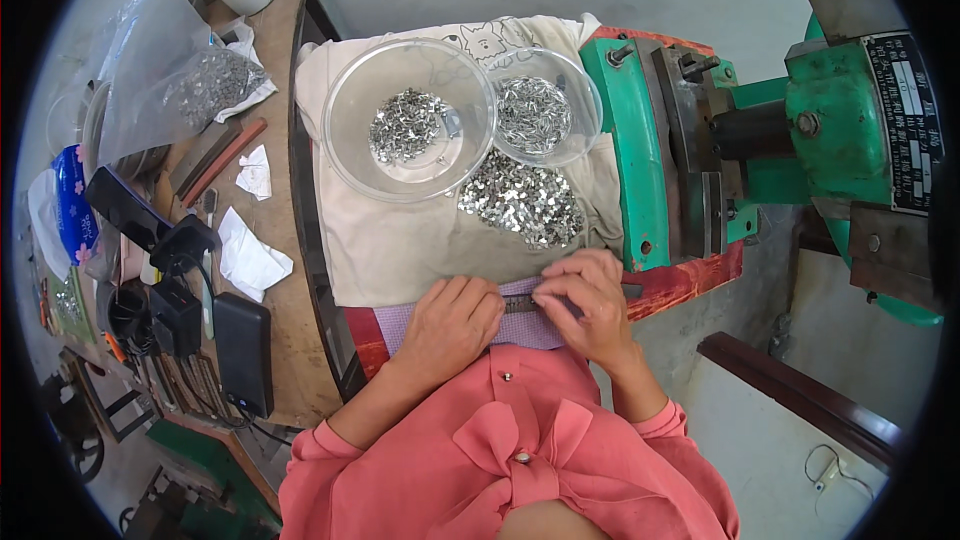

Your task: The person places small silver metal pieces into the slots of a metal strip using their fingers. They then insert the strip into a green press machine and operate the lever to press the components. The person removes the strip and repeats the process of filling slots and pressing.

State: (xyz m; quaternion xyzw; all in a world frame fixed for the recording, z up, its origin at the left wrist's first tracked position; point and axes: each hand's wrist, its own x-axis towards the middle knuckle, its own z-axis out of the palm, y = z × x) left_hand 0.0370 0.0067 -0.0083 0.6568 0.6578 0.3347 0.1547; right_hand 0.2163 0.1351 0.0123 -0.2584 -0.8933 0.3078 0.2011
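A narrow dark metal strip (520,304) lies crosswise close to my body, over a lilac cloth (397,324). My left hand (452,325) is closed with curled fingers at the strip's left end. Above its right part my right hand (592,306) holds thumb and fingertip pinched together; anything between them is too small to make out. Just beyond my hands, a loose heap of small shiny metal pieces (525,202) rests on a beige cloth (385,270). Behind the heap stand a large clear round tub (345,155) and a smaller clear tub (590,110), both with small metal parts inside.
A green machine (640,180) borders the work area on the right. On the left, a wooden side table (300,360) carries a black power bank (243,355), a phone (127,208), cables, crumpled tissue (250,255) and a plastic bag (150,90) of metal pieces.
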